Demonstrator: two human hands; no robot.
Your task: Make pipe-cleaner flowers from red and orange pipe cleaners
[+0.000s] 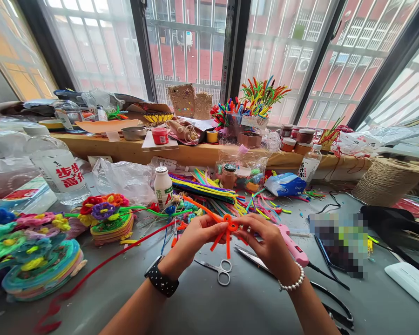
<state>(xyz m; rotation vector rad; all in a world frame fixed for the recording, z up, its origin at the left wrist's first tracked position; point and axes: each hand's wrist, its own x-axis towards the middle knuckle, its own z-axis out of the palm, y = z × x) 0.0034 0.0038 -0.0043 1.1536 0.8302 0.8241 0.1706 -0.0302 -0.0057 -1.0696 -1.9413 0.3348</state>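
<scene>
Both hands meet at lower centre of frame, above grey table (202,302); left hand (195,237) pinches orange pipe cleaner (226,228) between thumb and fingers; right hand (267,242) also closed on it from right side; cleaner twisted into small knot, loose ends hang down; scissors (221,270) lie just below hands; pink glue gun (293,246) just beside right hand; pile of pipe cleaners (209,188) behind, at centre; finished flowers (106,211) at left; twine spool (387,179) at right edge.

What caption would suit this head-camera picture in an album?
Left hand and right hand twist an orange fuzzy pipe cleaner above small steel scissors.
</scene>
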